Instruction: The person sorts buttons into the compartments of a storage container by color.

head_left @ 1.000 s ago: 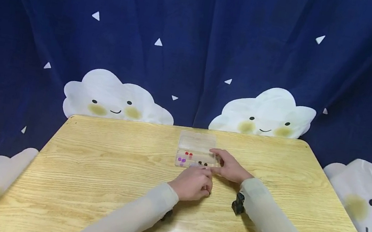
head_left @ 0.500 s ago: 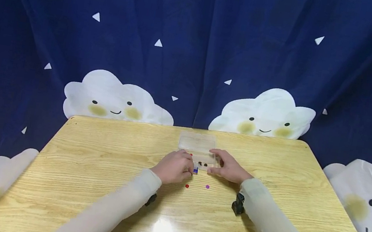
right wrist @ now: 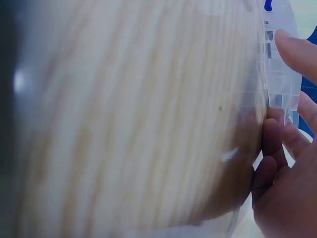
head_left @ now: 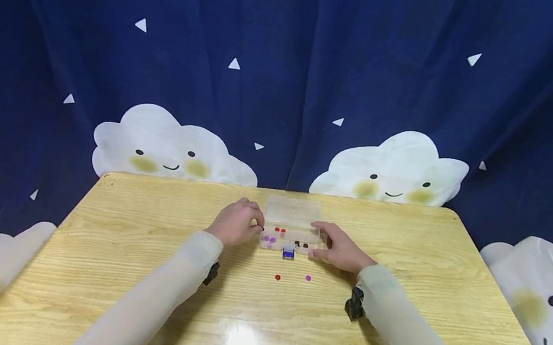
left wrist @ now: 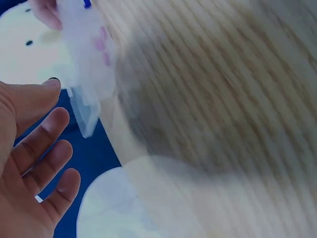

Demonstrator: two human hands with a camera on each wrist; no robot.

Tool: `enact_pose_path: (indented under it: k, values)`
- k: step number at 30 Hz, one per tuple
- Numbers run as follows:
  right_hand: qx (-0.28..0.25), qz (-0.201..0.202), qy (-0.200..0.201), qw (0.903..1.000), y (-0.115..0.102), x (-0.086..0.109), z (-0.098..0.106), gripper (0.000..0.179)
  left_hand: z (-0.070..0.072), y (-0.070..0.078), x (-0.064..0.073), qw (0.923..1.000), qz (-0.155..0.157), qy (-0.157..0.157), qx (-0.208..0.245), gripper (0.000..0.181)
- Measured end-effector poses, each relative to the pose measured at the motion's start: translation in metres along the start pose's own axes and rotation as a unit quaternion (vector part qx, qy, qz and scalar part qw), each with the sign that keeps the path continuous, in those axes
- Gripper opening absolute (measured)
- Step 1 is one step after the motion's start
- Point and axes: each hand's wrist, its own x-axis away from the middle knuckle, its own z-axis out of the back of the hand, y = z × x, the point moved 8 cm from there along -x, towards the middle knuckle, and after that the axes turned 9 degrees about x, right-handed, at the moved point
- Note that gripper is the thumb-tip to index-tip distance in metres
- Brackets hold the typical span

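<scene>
A clear plastic compartment box (head_left: 288,248) lies on the table with its lid (head_left: 293,211) open behind it. Red beads (head_left: 280,231), purple beads (head_left: 269,239) and black beads (head_left: 300,244) lie apart inside; a blue latch (head_left: 287,254) hangs at its front. My left hand (head_left: 238,222), at the box's left end, pinches a small black bead (left wrist: 54,79) at the thumb tip; the index finger is hidden in the left wrist view. My right hand (head_left: 343,249) grips the box's right end, thumb at the front and fingers at the back.
On the wooden table (head_left: 139,283) in front of the box lie a red bead (head_left: 278,278) and a purple bead (head_left: 308,278). A dark blue curtain (head_left: 291,78) with white clouds hangs behind the table's far edge.
My left hand has moved left and away from the table in front of the box to its left end, carrying the black bead. The right hand has stayed on the box.
</scene>
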Motion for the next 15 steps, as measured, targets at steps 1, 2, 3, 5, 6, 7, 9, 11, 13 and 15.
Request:
enact_pose_path:
  k: [1, 2, 3, 5, 6, 7, 9, 11, 13, 15]
  values:
    - [0.000, -0.001, -0.001, 1.0000, 0.000, 0.000, 0.000, 0.074, 0.000, -0.003, 0.000, 1.0000, 0.006, 0.000, -0.001, 0.006]
    - [0.001, -0.001, -0.001, 1.0000, 0.000, 0.000, 0.000, 0.073, 0.000, -0.006, 0.000, 0.9999, 0.012, -0.001, 0.000, 0.007]
    - [-0.001, -0.003, -0.001, 1.0000, 0.000, 0.000, -0.001, 0.073, -0.001, -0.008, 0.000, 0.9998, 0.017, -0.003, 0.003, 0.007]
    - [-0.002, -0.002, -0.002, 1.0000, 0.001, 0.000, -0.001, 0.073, -0.001, -0.010, 0.000, 0.9997, 0.022, -0.003, 0.004, 0.007]
    - [-0.002, -0.003, -0.003, 1.0000, 0.001, 0.000, -0.002, 0.073, -0.002, -0.011, 0.000, 0.9997, 0.025, -0.004, 0.004, 0.007]
    - [-0.004, -0.004, -0.003, 1.0000, 0.001, 0.000, -0.002, 0.073, -0.002, -0.012, -0.001, 0.9996, 0.027, -0.003, 0.003, 0.006]
    - [-0.007, -0.005, -0.005, 0.9999, 0.001, 0.000, -0.002, 0.073, -0.002, -0.013, -0.001, 0.9995, 0.031, -0.005, 0.001, 0.006]
    - [-0.008, -0.004, -0.005, 0.9999, 0.001, 0.000, -0.002, 0.073, -0.002, -0.013, -0.002, 0.9993, 0.036, -0.006, -0.001, 0.007]
    - [-0.008, -0.003, -0.003, 1.0000, 0.001, 0.000, -0.002, 0.073, -0.003, -0.013, -0.004, 0.9992, 0.040, -0.007, -0.003, 0.007]
    - [-0.010, -0.001, -0.002, 1.0000, 0.001, 0.000, -0.002, 0.073, -0.004, -0.012, -0.005, 0.9989, 0.045, -0.010, -0.003, 0.007]
